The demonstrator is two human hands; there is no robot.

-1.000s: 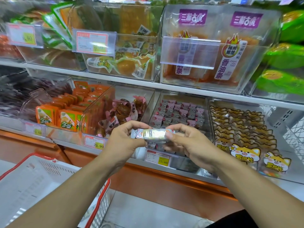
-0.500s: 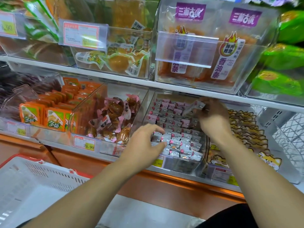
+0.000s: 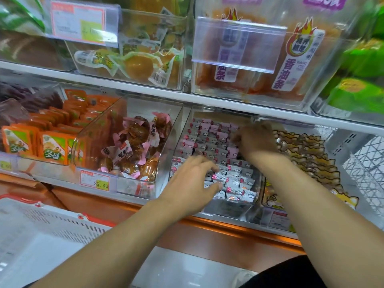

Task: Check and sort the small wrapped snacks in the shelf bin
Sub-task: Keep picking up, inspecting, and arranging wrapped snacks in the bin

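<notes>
Both hands now inside clear bin (image 3: 251, 210); left hand (image 3: 193, 183) spread over snacks (image 3: 234, 179), right hand (image 3: 256, 140) fingers unclear.

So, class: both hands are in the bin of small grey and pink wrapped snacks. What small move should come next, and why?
Probably the left hand should pinch one front-row snack and lift it for checking. Its fingers lie spread on the wrapped snacks near the clear bin front, apparently gripping nothing, while the right hand is curled among the back rows; its grip is blurred.
</notes>
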